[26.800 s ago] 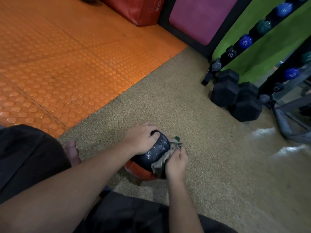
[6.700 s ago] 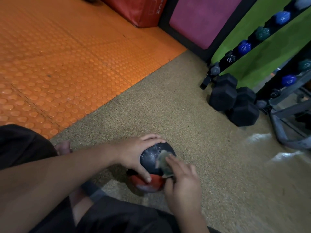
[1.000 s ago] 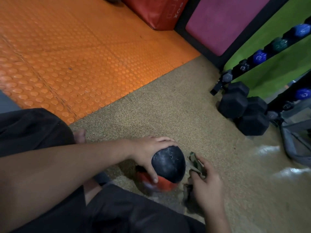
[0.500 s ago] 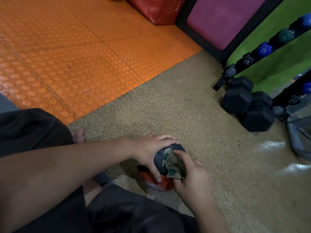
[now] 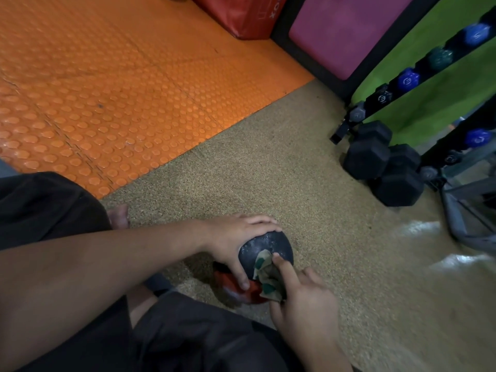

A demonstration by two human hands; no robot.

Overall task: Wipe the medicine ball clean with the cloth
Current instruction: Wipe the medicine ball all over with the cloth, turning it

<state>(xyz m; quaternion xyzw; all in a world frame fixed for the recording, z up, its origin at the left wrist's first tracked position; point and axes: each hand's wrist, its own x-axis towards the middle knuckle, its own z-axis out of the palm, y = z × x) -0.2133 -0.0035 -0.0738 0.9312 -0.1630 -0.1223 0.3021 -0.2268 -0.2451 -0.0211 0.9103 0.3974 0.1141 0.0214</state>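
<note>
A small black and red medicine ball (image 5: 271,245) sits on the speckled tan floor between my knees. My left hand (image 5: 230,242) grips it from the left, fingers over its top and thumb down its near side. A beige cloth with green patches (image 5: 264,275) lies against the ball's near right face. My right hand (image 5: 303,299) holds the cloth and presses it on the ball with the index finger stretched forward; part of the cloth is hidden under that hand.
Black hex dumbbells (image 5: 386,167) lie on the floor at the right, below a rack of coloured dumbbells (image 5: 408,79). An orange studded mat (image 5: 120,84) covers the floor to the left. A red pad (image 5: 241,14) and a pink pad (image 5: 349,30) stand at the back.
My right hand came from the floor right of the ball, brought the cloth onto the ball and now rubs it further over the near face. My left hand kept its grip.
</note>
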